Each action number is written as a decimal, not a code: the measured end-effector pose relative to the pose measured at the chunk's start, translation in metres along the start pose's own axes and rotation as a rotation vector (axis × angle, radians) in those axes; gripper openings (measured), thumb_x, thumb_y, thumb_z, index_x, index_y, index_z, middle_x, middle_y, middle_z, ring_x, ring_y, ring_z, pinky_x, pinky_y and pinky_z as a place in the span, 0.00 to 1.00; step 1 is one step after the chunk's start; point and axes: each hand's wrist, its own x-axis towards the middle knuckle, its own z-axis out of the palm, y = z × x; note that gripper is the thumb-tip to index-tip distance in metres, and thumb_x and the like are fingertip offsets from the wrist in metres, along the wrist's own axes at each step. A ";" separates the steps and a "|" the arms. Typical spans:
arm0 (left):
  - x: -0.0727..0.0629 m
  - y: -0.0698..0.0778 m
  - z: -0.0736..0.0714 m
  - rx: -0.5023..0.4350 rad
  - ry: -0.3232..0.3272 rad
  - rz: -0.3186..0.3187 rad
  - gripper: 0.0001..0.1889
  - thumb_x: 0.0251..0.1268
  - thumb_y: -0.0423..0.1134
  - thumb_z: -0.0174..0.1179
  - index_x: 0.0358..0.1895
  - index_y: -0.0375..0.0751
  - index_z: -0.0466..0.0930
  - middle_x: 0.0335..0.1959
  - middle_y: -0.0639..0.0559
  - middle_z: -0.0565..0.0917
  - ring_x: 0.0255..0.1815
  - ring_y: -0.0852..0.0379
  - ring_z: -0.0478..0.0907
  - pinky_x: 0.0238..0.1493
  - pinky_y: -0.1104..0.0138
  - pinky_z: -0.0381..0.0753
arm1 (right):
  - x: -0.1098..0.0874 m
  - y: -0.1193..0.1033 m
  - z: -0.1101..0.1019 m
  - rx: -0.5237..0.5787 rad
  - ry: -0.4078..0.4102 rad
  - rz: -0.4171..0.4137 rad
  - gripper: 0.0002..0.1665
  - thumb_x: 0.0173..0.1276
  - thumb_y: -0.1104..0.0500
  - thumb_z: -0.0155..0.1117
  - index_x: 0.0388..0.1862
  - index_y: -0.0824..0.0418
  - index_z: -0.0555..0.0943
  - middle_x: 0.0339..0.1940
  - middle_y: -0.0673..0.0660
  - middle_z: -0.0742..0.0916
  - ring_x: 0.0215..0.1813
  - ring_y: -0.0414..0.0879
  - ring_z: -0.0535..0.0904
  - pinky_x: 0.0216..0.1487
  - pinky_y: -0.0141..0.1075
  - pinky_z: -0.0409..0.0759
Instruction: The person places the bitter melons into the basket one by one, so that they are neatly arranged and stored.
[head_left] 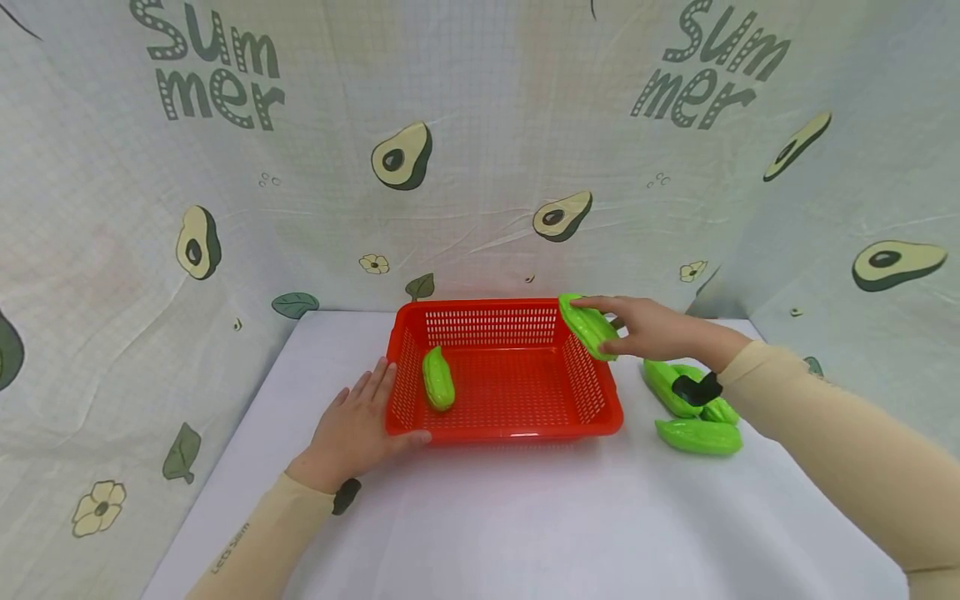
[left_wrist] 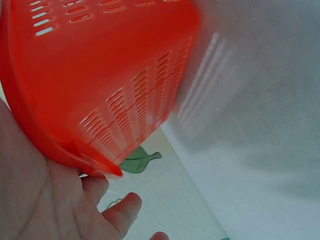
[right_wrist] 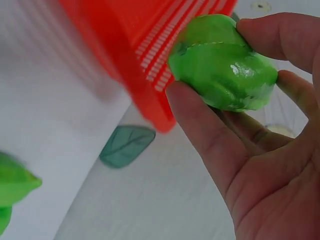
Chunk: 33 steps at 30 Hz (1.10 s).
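Note:
In the head view, my right hand (head_left: pixel 645 329) holds a bright green, ridged bitter melon (head_left: pixel 588 327) over the right rim of a red plastic basket (head_left: pixel 517 433). The right wrist view shows thumb and fingers pinching this bitter melon (right_wrist: pixel 225 65) around its sides, with the basket's edge (right_wrist: pixel 155 107) behind it. My left hand (head_left: pixel 356 429) rests against the basket's left front corner, fingers straight and thumb along the front rim. From the left wrist, the palm (left_wrist: pixel 45 205) touches the basket's rim (left_wrist: pixel 30 125). Another bitter melon (head_left: pixel 438 379) lies inside the basket, at its left.
Several more green bitter melons (head_left: pixel 697 436) lie on the white table (head_left: pixel 495 525) right of the basket, partly hidden beneath my right wrist. A pale cloth (head_left: pixel 480 192) printed with avocados and leaves hangs behind and at both sides.

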 end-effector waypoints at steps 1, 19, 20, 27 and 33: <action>0.000 0.000 0.000 0.000 0.000 0.000 0.63 0.52 0.82 0.48 0.79 0.32 0.50 0.79 0.36 0.53 0.74 0.31 0.57 0.68 0.37 0.59 | 0.006 -0.004 0.002 0.011 -0.013 -0.001 0.45 0.66 0.62 0.70 0.79 0.47 0.62 0.71 0.61 0.72 0.60 0.62 0.77 0.42 0.43 0.85; 0.002 -0.003 0.004 0.003 -0.002 -0.012 0.63 0.52 0.82 0.49 0.79 0.34 0.50 0.79 0.37 0.53 0.74 0.32 0.57 0.67 0.37 0.61 | 0.111 -0.049 0.075 0.031 -0.239 -0.021 0.42 0.68 0.59 0.68 0.77 0.41 0.65 0.59 0.53 0.76 0.59 0.50 0.69 0.52 0.40 0.78; 0.002 -0.003 0.004 0.003 -0.001 -0.011 0.63 0.52 0.82 0.49 0.79 0.34 0.50 0.79 0.37 0.53 0.74 0.32 0.57 0.66 0.37 0.62 | 0.115 -0.052 0.079 0.029 -0.248 -0.040 0.41 0.68 0.60 0.68 0.77 0.43 0.65 0.61 0.53 0.76 0.60 0.50 0.69 0.55 0.41 0.77; 0.003 -0.004 0.004 0.002 -0.021 -0.021 0.64 0.51 0.83 0.48 0.79 0.35 0.48 0.79 0.37 0.51 0.75 0.32 0.56 0.67 0.37 0.60 | 0.140 -0.059 0.100 0.038 -0.285 -0.068 0.40 0.68 0.59 0.68 0.77 0.48 0.66 0.67 0.55 0.74 0.64 0.50 0.69 0.64 0.46 0.71; 0.004 -0.005 0.005 -0.001 -0.034 -0.025 0.65 0.50 0.84 0.46 0.80 0.35 0.47 0.80 0.39 0.50 0.75 0.33 0.54 0.69 0.38 0.59 | 0.154 -0.057 0.113 0.053 -0.302 -0.035 0.40 0.69 0.58 0.68 0.78 0.47 0.65 0.65 0.53 0.74 0.61 0.49 0.68 0.61 0.42 0.73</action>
